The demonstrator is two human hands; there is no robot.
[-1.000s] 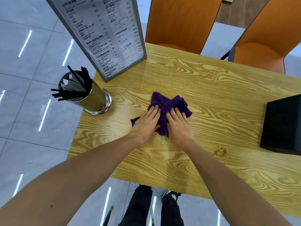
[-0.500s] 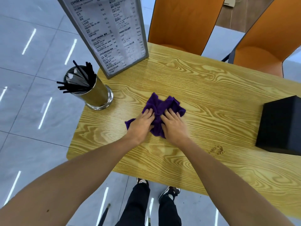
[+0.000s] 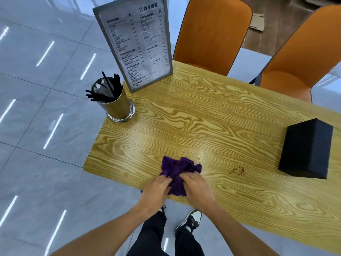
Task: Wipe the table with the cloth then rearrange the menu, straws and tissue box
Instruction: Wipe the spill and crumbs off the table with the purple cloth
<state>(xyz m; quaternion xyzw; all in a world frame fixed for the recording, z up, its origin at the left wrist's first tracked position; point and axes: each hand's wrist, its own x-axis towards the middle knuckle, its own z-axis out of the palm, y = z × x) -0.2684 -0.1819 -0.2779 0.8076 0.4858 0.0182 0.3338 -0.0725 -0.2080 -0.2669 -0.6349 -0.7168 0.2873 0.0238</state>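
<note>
A crumpled purple cloth (image 3: 178, 168) lies at the near edge of the wooden table (image 3: 212, 126). My left hand (image 3: 156, 189) and my right hand (image 3: 196, 187) both press down on its near part, fingers curled into the fabric. A framed menu (image 3: 136, 47) stands upright at the far left corner. Beside it a metal cup of black straws (image 3: 114, 100) stands at the left edge. A black tissue box (image 3: 306, 150) sits at the right. Brown crumbs (image 3: 238, 170) lie to the right of the cloth.
Two orange chairs (image 3: 212, 32) (image 3: 302, 58) stand behind the table's far side. My legs and shoes (image 3: 188, 222) are below the near edge on a grey tiled floor (image 3: 36, 126).
Both hands have dragged the cloth from the table's middle back to the near edge. The view has pulled back and more of the menu and table shows.
</note>
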